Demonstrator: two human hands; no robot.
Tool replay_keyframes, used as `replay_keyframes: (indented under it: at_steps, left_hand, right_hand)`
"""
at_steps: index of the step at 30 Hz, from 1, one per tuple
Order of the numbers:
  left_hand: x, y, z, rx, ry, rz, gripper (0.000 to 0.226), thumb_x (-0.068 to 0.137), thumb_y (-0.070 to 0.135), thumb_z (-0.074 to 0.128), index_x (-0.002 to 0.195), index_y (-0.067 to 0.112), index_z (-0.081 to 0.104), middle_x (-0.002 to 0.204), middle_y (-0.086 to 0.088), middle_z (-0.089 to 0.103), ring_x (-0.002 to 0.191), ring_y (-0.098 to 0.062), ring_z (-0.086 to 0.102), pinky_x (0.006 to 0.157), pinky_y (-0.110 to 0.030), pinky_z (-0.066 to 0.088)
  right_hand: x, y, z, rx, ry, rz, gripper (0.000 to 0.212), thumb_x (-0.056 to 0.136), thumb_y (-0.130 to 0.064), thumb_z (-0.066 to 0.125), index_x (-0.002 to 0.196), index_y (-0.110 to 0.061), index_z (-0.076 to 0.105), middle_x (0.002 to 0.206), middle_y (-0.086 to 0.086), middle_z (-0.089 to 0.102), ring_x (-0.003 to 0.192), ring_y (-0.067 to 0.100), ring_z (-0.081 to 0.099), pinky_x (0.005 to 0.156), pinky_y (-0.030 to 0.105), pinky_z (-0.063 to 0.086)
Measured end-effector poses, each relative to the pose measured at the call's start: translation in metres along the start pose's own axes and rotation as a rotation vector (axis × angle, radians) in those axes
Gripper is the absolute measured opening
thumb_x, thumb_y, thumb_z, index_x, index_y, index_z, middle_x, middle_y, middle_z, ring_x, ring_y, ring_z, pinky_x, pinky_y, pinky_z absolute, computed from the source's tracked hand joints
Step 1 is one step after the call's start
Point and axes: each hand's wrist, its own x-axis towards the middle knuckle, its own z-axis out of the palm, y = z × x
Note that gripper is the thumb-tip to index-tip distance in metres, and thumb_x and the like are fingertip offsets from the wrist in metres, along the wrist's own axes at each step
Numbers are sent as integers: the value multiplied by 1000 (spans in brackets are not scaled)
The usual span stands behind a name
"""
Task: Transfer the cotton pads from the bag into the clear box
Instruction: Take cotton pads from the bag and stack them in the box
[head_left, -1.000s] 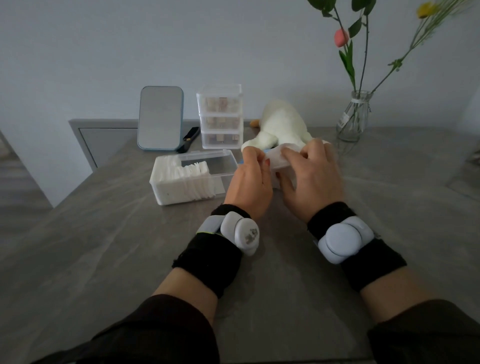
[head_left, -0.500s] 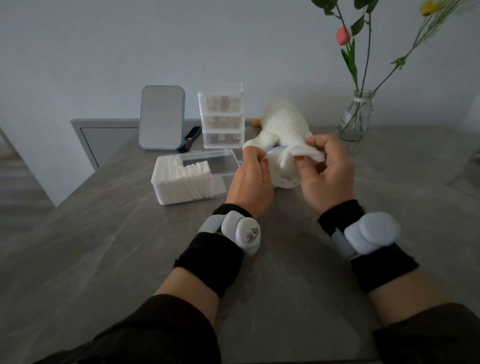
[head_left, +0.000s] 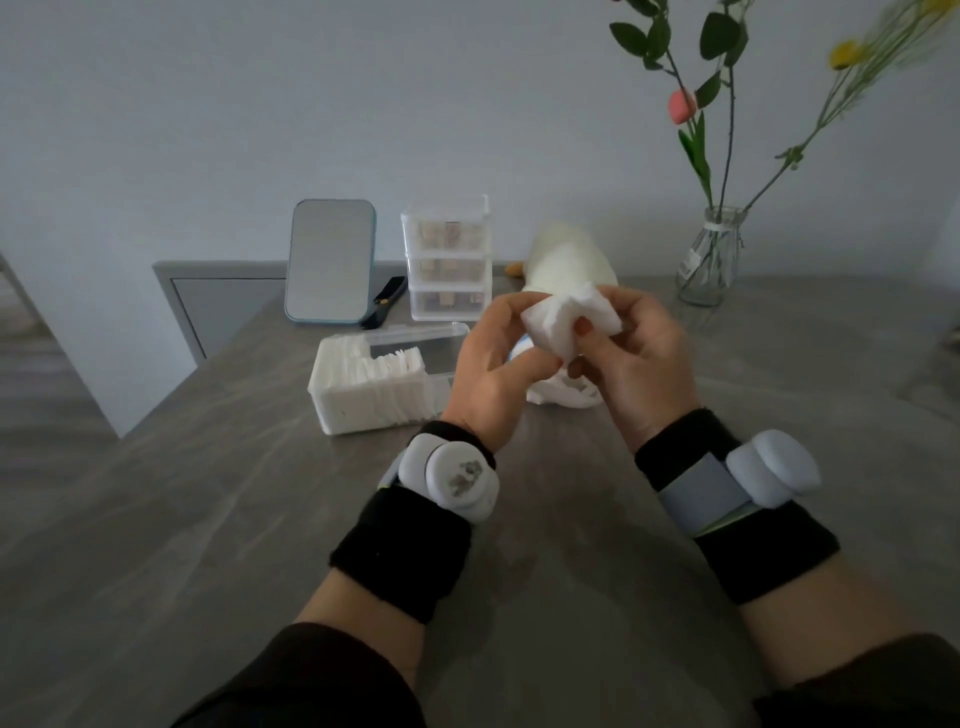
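Note:
Both my hands hold a small stack of white cotton pads (head_left: 569, 321) above the table's middle. My left hand (head_left: 498, 364) pinches the stack's left side and my right hand (head_left: 631, 358) grips its right side. Below and behind them lies the crumpled clear bag (head_left: 563, 396), mostly hidden by my hands. To the left stands the clear box (head_left: 374, 387), its left part packed with upright white pads and its right part showing clear walls.
At the back stand a small mirror (head_left: 331, 261), a clear three-drawer organiser (head_left: 448, 260), a black item (head_left: 385, 301), a white plush toy (head_left: 563, 254) and a glass vase with flowers (head_left: 710, 257). The grey table (head_left: 208, 519) drops off at its left edge.
My right hand has pulled a stack of pads out of the bag and lifted it. My left hand has let go of the bag and come up to hold the stack too.

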Motion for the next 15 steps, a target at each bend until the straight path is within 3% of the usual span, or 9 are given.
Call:
replay_keyframes:
  at_steps: [3, 7, 11, 15]
  left_hand:
    - [3, 3, 2, -2, 94, -25, 51, 76, 37, 70, 115, 8, 56, 104, -10, 68, 93, -18, 67, 77, -32, 56]
    - [14, -2, -8, 86, 254, -28, 30, 87, 32, 64, 107, 11, 56, 100, -11, 69, 90, -21, 68, 78, -41, 57]
    - [17, -4, -19, 5, 284, -37, 17, 93, 18, 62, 105, 8, 55, 102, -16, 67, 94, -29, 69, 79, -50, 59]
    - [17, -6, -24, 37, 267, -8, 23, 86, 15, 69, 103, 5, 59, 97, -14, 70, 92, -30, 70, 79, -55, 57]
  right_hand:
    - [1, -4, 13, -114, -75, -103, 24, 85, -1, 69, 103, -14, 59, 98, 12, 69, 84, 20, 69, 66, 29, 55]
    - [8, -11, 30, -379, -129, -194, 31, 79, -4, 65, 105, -19, 59, 100, -3, 65, 91, 10, 65, 74, 24, 54]
    - [13, -16, 39, -480, -103, -204, 45, 69, -28, 64, 112, -16, 59, 111, -1, 56, 90, 9, 57, 71, 7, 43]
    - [13, -11, 44, -598, -109, -246, 47, 76, -59, 65, 104, -22, 60, 107, -5, 56, 93, 3, 57, 73, 4, 42]
